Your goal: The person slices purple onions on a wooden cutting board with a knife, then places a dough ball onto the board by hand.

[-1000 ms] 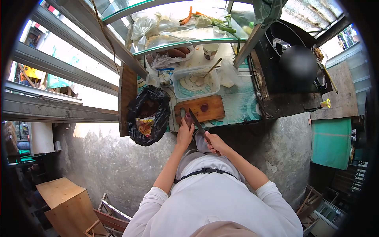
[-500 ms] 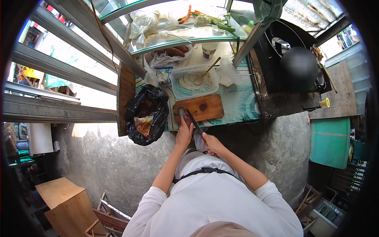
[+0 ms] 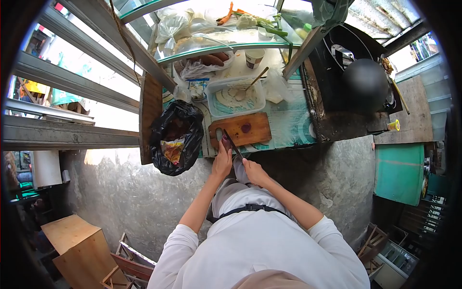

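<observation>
My left hand (image 3: 222,164) is closed around a small purple-red onion (image 3: 225,139), held at the front left edge of the wooden chopping board (image 3: 258,135). In my right hand (image 3: 256,173) is a dark-bladed knife (image 3: 233,146). Its blade slants up and left, right beside the onion and my left fingertips. Another round purple-red onion piece (image 3: 246,127) lies on the board. Behind the board stands a clear plastic tub (image 3: 236,115) with pale batter (image 3: 231,96) inside and a spoon (image 3: 257,78) leaning in it.
A black plastic bag (image 3: 177,139) with wrappers inside hangs left of the board. Behind the tub are a paper cup (image 3: 254,59) and a glass shelf (image 3: 221,52) with vegetables above. To the right is a black stove area (image 3: 346,103). A wooden box (image 3: 74,241) stands at the lower left.
My right hand and the knife have shifted slightly left and forward, bringing the blade closer along the onion. My left hand keeps its hold. The whole view has moved a little.
</observation>
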The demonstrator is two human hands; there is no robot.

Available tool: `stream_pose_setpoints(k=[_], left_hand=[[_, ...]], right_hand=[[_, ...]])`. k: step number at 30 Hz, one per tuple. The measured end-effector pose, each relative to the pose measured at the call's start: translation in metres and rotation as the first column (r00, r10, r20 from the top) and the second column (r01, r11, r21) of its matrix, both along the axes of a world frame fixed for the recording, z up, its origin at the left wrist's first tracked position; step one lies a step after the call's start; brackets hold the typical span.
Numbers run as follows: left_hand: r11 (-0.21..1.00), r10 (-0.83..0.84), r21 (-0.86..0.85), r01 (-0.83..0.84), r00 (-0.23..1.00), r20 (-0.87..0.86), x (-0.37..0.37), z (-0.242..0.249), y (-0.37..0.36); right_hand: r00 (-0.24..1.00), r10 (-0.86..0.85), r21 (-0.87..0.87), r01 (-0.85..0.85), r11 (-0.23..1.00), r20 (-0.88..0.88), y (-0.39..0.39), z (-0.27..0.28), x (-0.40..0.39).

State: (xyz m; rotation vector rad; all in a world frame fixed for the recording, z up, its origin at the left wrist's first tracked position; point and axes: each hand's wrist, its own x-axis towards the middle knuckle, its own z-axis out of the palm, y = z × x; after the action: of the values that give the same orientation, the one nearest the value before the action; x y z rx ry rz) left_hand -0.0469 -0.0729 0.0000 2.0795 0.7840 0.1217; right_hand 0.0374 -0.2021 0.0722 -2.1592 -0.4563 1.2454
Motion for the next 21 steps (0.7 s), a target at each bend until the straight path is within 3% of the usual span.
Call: stream_pose_setpoints(k=[2, 8, 21], left_hand=[[1.0, 0.013, -0.023, -0.013, 1.0, -0.013, 0.001, 0.004, -0.001], [0.994, 0.105, 0.009, -0.106, 0.994, 0.022, 0.008, 0.008, -0.01], [0.986, 0.162, 0.051, -0.158, 0.982, -0.093, 0.013, 0.011, -0.018]], right_hand=[[0.964, 0.004, 0.135, -0.041, 0.99, 0.267, -0.007, -0.041, -0.014], [0.994, -0.052, 0.106, 0.042, 0.993, 0.093, -0.003, -0.012, -0.015], [0.993, -0.083, 0.143, 0.07, 0.987, 0.085, -0.004, -0.012, -0.012]])
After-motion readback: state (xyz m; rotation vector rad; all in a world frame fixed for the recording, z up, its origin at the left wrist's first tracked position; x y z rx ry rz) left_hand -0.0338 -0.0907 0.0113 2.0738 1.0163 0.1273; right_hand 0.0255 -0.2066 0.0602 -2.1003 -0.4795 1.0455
